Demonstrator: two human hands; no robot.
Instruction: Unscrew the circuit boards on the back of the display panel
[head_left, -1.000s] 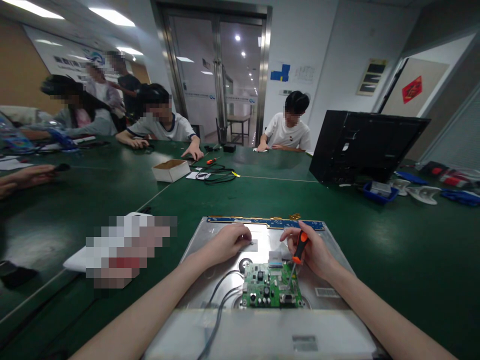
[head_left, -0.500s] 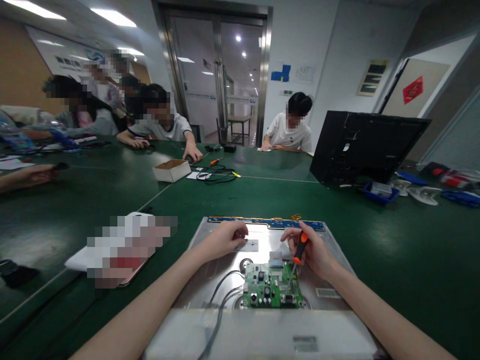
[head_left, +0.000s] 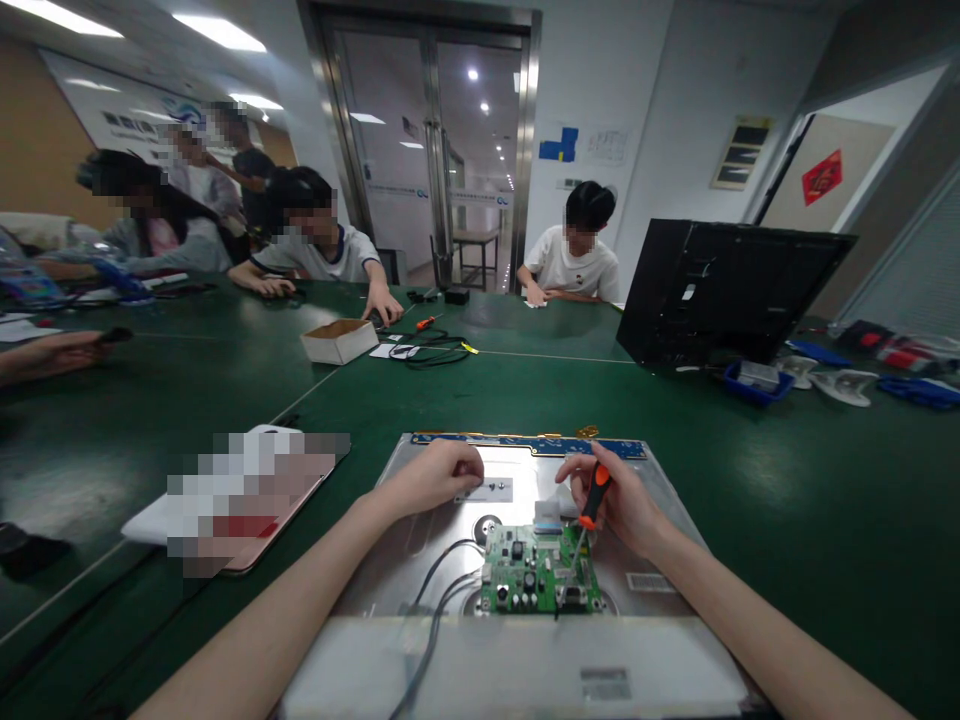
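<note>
My left hand [head_left: 439, 475] is over the upper left of a flat metal-backed display panel [head_left: 420, 575], its fingers curled and closed; anything between the tips is hidden. Beside those fingertips a few small screws [head_left: 496, 487] lie on a pale label. My right hand [head_left: 626, 500] grips an orange and black screwdriver [head_left: 598, 495], tilted with its shaft down over a green circuit board [head_left: 525, 570]. Whether the tip touches the board I cannot tell. A flat ribbon cable [head_left: 547, 514] meets the board's top edge, and dark cables [head_left: 442, 600] run from its left side.
On the green table [head_left: 540, 390], phones [head_left: 300, 490] lie to the left. A small open box [head_left: 341, 342], a coiled black cable [head_left: 431, 352] and another screwdriver [head_left: 429, 322] are farther back. A black monitor [head_left: 727, 290] stands at right, near a blue tray [head_left: 757, 382]. Other people sit opposite.
My left hand has shifted slightly left, uncovering more of the small screws on the label. My right hand and the screwdriver stay nearly in place over the board.
</note>
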